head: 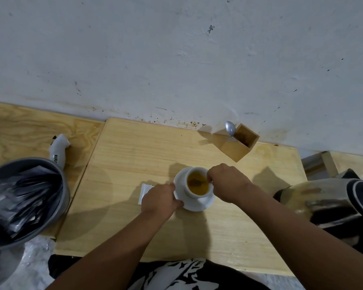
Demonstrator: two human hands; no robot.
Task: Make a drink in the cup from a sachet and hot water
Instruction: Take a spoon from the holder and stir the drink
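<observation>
A white cup stands on a white saucer near the middle of the wooden table. Amber liquid fills the cup, with a dark spoon or stirrer tip showing in it. My left hand grips the saucer's left rim. My right hand is closed at the cup's right rim, its fingers pinched on the stirrer in the liquid. A white sachet lies flat on the table, partly hidden under my left hand.
A wooden box with a metal spoon stands at the back right by the wall. A kettle sits at the right edge. A grey bin with dark wrappers is at the left, a white device behind it.
</observation>
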